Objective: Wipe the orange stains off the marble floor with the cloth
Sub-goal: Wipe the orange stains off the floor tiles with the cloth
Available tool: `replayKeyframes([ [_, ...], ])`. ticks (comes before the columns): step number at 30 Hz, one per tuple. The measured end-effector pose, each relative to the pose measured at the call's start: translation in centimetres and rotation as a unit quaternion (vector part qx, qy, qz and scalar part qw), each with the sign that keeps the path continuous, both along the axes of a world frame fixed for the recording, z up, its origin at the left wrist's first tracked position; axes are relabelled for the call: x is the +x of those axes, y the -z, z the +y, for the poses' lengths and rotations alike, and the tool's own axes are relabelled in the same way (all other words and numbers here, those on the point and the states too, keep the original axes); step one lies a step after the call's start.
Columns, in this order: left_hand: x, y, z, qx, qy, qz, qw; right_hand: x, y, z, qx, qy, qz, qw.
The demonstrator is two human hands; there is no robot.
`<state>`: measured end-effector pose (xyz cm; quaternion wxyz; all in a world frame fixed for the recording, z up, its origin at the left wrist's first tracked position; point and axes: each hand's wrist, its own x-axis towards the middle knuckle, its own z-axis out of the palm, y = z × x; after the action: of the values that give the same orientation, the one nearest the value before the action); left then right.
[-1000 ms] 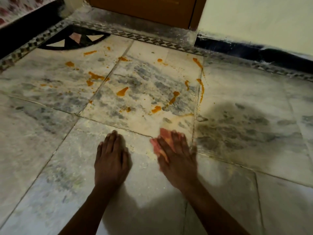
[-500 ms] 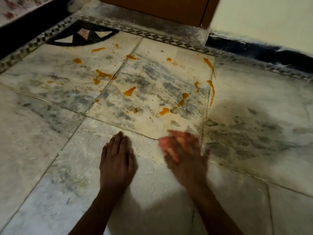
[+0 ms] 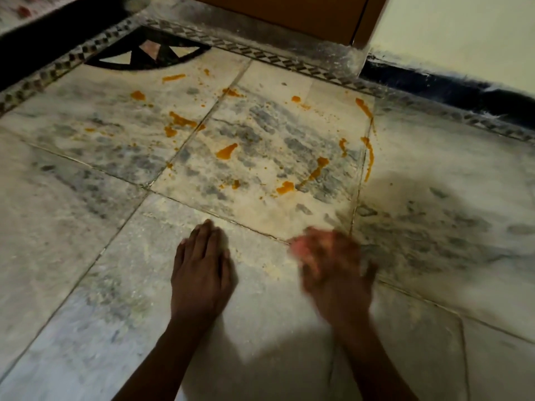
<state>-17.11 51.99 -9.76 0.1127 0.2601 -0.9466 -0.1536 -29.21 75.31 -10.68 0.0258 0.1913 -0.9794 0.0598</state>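
Note:
Orange stains (image 3: 227, 151) are spattered over the grey-veined marble floor (image 3: 72, 215), mostly on the two tiles beyond my hands. My left hand (image 3: 201, 270) lies flat on the floor, fingers straight and together. To its right, my right hand (image 3: 335, 270) is motion-blurred and presses a pink cloth (image 3: 299, 248) against the floor near a tile joint. Only the cloth's left edge shows from under the fingers. The nearest stains (image 3: 285, 187) lie a short way beyond the cloth.
A wooden door (image 3: 289, 13) and a pale wall (image 3: 463, 36) with a dark skirting (image 3: 448, 91) close off the far side. A patterned border (image 3: 260, 57) and a black inlay (image 3: 144, 57) edge the floor. My shadow darkens the tile at right.
My right hand with the cloth has rubbed back and forth over the same spot and now looks more blurred. The left hand stays planted. The view has drifted slightly.

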Motion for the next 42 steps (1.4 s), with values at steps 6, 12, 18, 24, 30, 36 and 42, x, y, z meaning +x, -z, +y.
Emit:
replayKeyframes([
  [6,-0.1,-0.3,0.2,0.002,-0.001,0.016,1.0,-5.5,-0.6,-8.7,-0.081,0.152,-0.003,0.985],
  [12,0.2,-0.4,0.1,0.006,0.0,0.004,1.0,6.5,-1.0,-5.1,-0.036,-0.108,-0.013,0.993],
  [18,0.0,-0.2,0.2,0.005,-0.003,0.004,1.0,-4.3,-0.2,-6.5,-0.085,0.169,-0.017,0.982],
  [24,0.0,-0.7,0.2,-0.003,-0.004,-0.001,1.0,4.0,-1.6,-7.9,-0.028,-0.135,-0.025,0.99],
  [30,0.0,-0.1,0.1,-0.004,0.002,0.01,1.0,-2.3,-0.2,-4.7,-0.073,0.141,-0.007,0.987],
  [36,0.0,-0.5,0.1,-0.019,-0.004,0.014,1.0,-0.3,-1.5,-12.7,-0.051,-0.076,-0.043,0.995],
  [42,0.2,0.3,0.0,-0.012,0.006,0.009,1.0,-2.9,-0.1,-4.8,-0.033,0.08,-0.016,0.996],
])
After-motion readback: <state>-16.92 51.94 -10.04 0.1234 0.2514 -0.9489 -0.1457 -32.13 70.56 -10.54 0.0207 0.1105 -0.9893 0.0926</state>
